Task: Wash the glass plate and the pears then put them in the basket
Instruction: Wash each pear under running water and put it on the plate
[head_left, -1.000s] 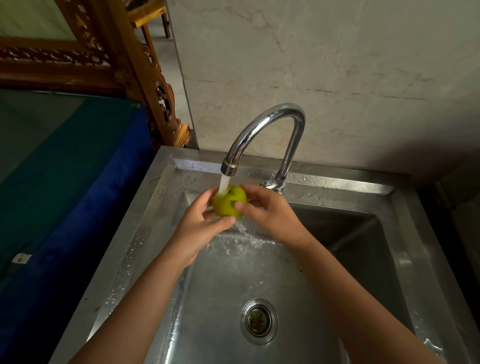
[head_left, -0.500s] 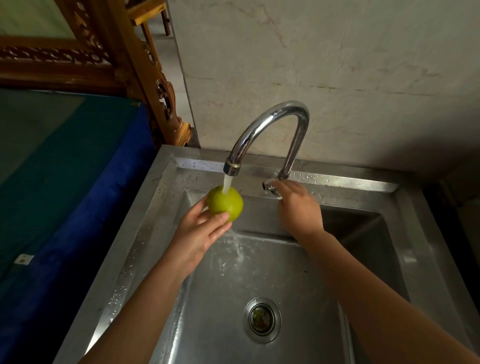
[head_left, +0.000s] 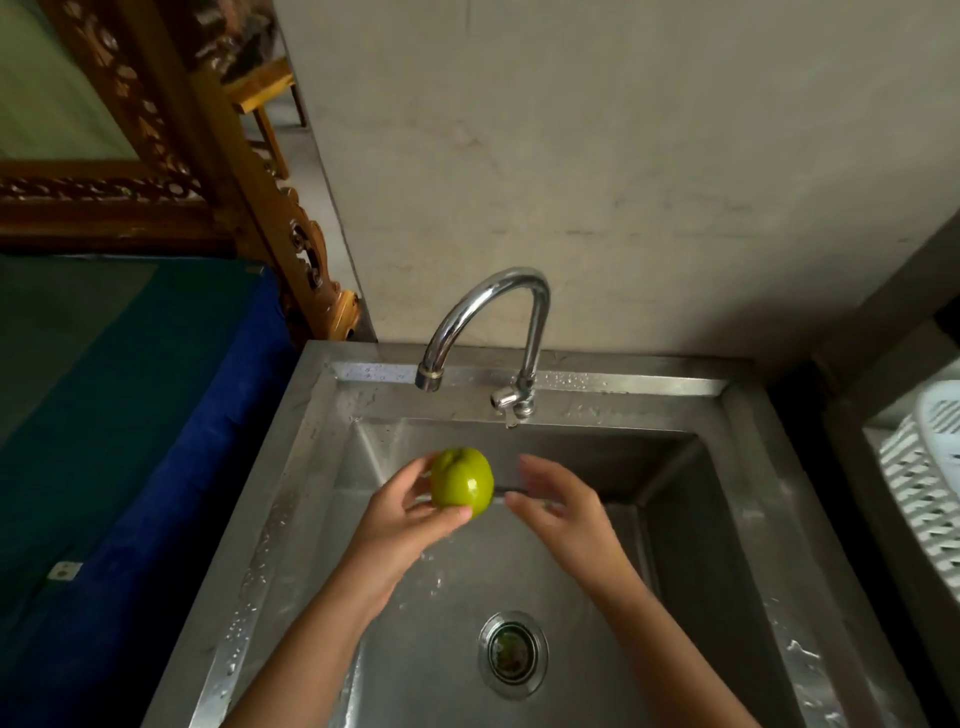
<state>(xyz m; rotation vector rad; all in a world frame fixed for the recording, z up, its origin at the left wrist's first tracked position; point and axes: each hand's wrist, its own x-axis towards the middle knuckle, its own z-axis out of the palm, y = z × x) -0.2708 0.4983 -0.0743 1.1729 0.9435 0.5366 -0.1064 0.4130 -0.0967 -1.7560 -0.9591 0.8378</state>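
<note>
Setting: stainless steel sink (head_left: 291, 499) set against a pale, marked wall (head_left: 623, 182), seen from the head camera looking down into the basin.
Drain: round strainer (head_left: 513, 653) in the basin floor, nearest the viewer, between the two forearms.
Basin floor: wet, with droplets scattered on the metal around and below the hands.
Left hand (head_left: 400, 530): raised over the basin, fingers and thumb closed around a green pear (head_left: 461, 478), thumb under its lower edge.
Pear: glossy and wet, held clear of the metal, below and slightly toward the viewer from the spout.
Right hand (head_left: 561, 506): blurred, fingers spread and loose, holding nothing, just beside the pear without touching it.
Faucet (head_left: 488, 312): chrome gooseneck rising from the back ledge, spout pointing down at left, small handle at its base; no stream visible from the spout.
Right edge: white slatted plastic basket (head_left: 919, 488), well apart from the hands, its inside out of view.
Left side: blue and green cloth (head_left: 130, 389) beside the sink, carved wooden furniture (head_left: 156, 130) behind it.
</note>
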